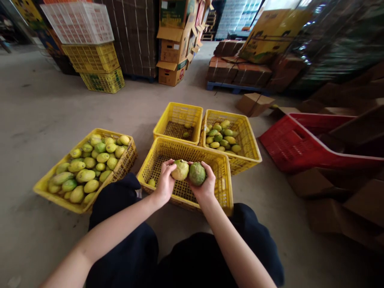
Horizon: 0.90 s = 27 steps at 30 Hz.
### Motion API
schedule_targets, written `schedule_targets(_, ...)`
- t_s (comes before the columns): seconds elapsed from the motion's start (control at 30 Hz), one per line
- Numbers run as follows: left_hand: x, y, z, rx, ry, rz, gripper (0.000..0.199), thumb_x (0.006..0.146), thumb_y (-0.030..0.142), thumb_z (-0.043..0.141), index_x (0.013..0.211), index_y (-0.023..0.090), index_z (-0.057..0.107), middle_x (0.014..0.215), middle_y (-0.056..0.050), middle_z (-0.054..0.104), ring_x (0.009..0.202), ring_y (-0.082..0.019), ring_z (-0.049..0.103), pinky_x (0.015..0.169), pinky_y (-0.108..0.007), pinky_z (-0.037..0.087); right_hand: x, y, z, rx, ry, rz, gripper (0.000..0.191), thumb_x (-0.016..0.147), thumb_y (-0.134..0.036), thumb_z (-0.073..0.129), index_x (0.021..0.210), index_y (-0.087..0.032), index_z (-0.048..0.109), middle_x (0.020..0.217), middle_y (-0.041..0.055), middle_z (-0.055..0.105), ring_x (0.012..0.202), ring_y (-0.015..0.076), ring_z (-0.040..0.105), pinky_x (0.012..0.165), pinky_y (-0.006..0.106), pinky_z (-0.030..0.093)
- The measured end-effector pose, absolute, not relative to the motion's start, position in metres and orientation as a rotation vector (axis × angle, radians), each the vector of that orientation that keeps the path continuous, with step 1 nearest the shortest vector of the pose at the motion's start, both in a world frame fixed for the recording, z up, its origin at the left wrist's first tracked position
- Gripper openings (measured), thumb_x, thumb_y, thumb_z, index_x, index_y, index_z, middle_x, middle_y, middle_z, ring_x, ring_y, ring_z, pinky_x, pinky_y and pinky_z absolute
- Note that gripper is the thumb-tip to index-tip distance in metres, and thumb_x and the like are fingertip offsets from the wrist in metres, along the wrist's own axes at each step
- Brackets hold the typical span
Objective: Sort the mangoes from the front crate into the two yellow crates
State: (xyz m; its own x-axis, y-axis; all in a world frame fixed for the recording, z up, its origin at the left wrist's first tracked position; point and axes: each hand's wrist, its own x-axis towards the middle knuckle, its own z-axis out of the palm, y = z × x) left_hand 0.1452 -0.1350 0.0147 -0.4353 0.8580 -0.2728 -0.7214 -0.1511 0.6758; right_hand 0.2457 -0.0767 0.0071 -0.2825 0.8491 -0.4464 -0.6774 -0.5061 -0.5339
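Note:
My left hand point(165, 182) is closed round a yellow-green lemon point(180, 170). Close beside it, my right hand point(205, 182) grips a darker green lemon point(197, 173) with a rough-looking skin. Both hands are over the near yellow crate point(225, 176), which has one small yellow lemon point(151, 182) at its left end. Behind it, a second yellow crate point(162, 122) contains a few lemons. A third yellow crate point(250, 148), at the back right, holds a heap of yellow and green lemons point(220, 136).
To the left is a fuller yellow crate point(57, 204) of lemons. A red crate point(285, 142) with cardboard stands on the right, loose cartons point(324, 216) below it. Stacked crates point(93, 58), carton stacks point(171, 52) and a loaded blue pallet point(225, 87) stand farther back.

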Motion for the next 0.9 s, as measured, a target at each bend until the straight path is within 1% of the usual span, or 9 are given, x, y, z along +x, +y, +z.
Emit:
schedule_targets(0.1, 0.152, -0.139, 0.005, 0.327, 1.038, 1.806, 0.043, 0.068, 0.027, 0.082, 0.104, 0.022, 0.058, 0.111, -0.003, 0.067, 0.116, -0.022, 0.062, 0.102, -0.037, 0.045, 0.244, -0.077, 0.004, -0.864, -0.258, 1.936, 0.017, 0.070, -0.036, 0.068, 0.073, -0.020, 0.069, 0.068, 0.0016, 0.075, 0.073, 0.0224, 0.074, 0.072, 0.036, 0.062)
schedule_targets(0.2, 0.154, -0.140, 0.005, 0.374, 1.126, 1.798, 0.043, 0.069, 0.031, 0.084, 0.104, 0.021, 0.062, 0.118, -0.006, 0.067, 0.119, -0.022, 0.061, 0.103, -0.035, 0.045, 0.245, -0.078, 0.003, -0.902, -0.223, 1.935, 0.016, 0.071, -0.036, 0.068, 0.074, -0.021, 0.067, 0.067, 0.0010, 0.074, 0.070, 0.0220, 0.074, 0.070, 0.035, 0.062)
schedule_targets(0.33, 0.149, -0.134, 0.016, 0.308, 1.041, 1.688, 0.035, 0.076, 0.044, 0.079, 0.095, 0.016, 0.067, 0.105, -0.008, 0.072, 0.111, -0.024, 0.066, 0.097, -0.033, 0.050, 0.245, -0.077, 0.004, -0.944, -0.141, 1.884, 0.012, 0.070, -0.032, 0.068, 0.073, -0.022, 0.065, 0.066, -0.0013, 0.074, 0.068, 0.0201, 0.073, 0.068, 0.033, 0.063)
schedule_targets(0.5, 0.140, -0.120, 0.026, -0.019, 0.959, 1.548, 0.038, 0.088, 0.053, 0.063, 0.088, 0.016, 0.068, 0.085, -0.008, 0.073, 0.091, -0.023, 0.071, 0.083, -0.033, 0.056, 0.245, -0.077, -0.002, -0.856, -0.204, 1.957, 0.014, 0.070, -0.033, 0.070, 0.077, -0.022, 0.066, 0.067, -0.0005, 0.074, 0.067, 0.0209, 0.074, 0.070, 0.036, 0.065)
schedule_targets(0.6, 0.136, -0.119, 0.026, -0.042, 0.997, 1.603, 0.027, 0.083, 0.044, 0.071, 0.085, 0.018, 0.066, 0.080, -0.003, 0.071, 0.079, -0.018, 0.069, 0.076, -0.029, 0.054, 0.244, -0.079, -0.006, -0.811, -0.200, 1.991, 0.015, 0.070, -0.032, 0.071, 0.078, -0.021, 0.066, 0.068, 0.0025, 0.074, 0.069, 0.0226, 0.075, 0.070, 0.038, 0.065)
schedule_targets(0.67, 0.136, -0.121, 0.026, 0.045, 1.075, 1.702, 0.021, 0.076, 0.033, 0.078, 0.083, 0.018, 0.065, 0.081, 0.000, 0.070, 0.078, -0.014, 0.066, 0.075, -0.024, 0.050, 0.243, -0.081, -0.007, -0.809, -0.200, 1.995, 0.015, 0.070, -0.032, 0.071, 0.077, -0.020, 0.067, 0.067, 0.0038, 0.074, 0.070, 0.0235, 0.075, 0.071, 0.039, 0.066)
schedule_targets(0.73, 0.136, -0.123, 0.027, 0.157, 1.157, 1.776, 0.023, 0.072, 0.027, 0.082, 0.084, 0.019, 0.065, 0.083, 0.002, 0.069, 0.078, -0.011, 0.064, 0.075, -0.022, 0.048, 0.242, -0.083, -0.005, -0.816, -0.211, 1.985, 0.014, 0.069, -0.031, 0.072, 0.077, -0.020, 0.068, 0.066, 0.0037, 0.073, 0.071, 0.0238, 0.075, 0.073, 0.039, 0.065)
schedule_targets(0.8, 0.135, -0.124, 0.029, 0.195, 1.176, 1.780, 0.024, 0.072, 0.028, 0.083, 0.084, 0.018, 0.065, 0.082, 0.003, 0.068, 0.077, -0.011, 0.063, 0.072, -0.021, 0.047, 0.242, -0.084, -0.002, -0.833, -0.200, 1.992, 0.014, 0.069, -0.031, 0.071, 0.077, -0.019, 0.068, 0.066, 0.0041, 0.073, 0.072, 0.0239, 0.075, 0.074, 0.040, 0.065)
schedule_targets(0.9, 0.131, -0.121, 0.032, 0.072, 1.070, 1.669, 0.023, 0.079, 0.036, 0.078, 0.084, 0.018, 0.065, 0.081, 0.001, 0.069, 0.073, -0.012, 0.064, 0.068, -0.022, 0.047, 0.247, -0.082, 0.004, -0.836, -0.149, 2.072, 0.017, 0.070, -0.032, 0.069, 0.078, -0.018, 0.069, 0.070, 0.0065, 0.074, 0.073, 0.0248, 0.074, 0.074, 0.042, 0.065)
